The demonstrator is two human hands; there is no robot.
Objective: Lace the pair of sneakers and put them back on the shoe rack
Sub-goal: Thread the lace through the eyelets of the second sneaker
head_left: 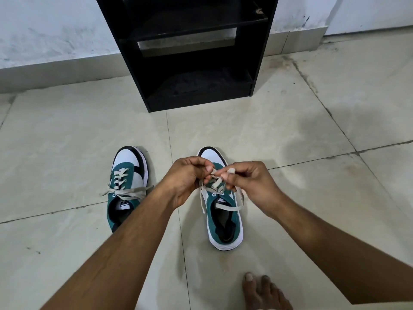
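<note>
Left hand (pixel 186 179), right hand (pixel 248 182) pinching lace (pixel 215 183) above right sneaker (pixel 223 211)

— How many sneakers?
— Two: one sneaker (pixel 128 186) left of the grip, one sneaker (pixel 223 211) right under it.
— Hands?
— Two, a left hand (pixel 185 182) and a right hand (pixel 250 184), both pinching the lace (pixel 215 183) of the sneaker beneath.
— Laces?
— Two, one per shoe.
— Anything else?
— One black shoe rack (pixel 192 52) beyond the grip, with three shelves showing, and one bare foot (pixel 263 291) nearer than it.
</note>
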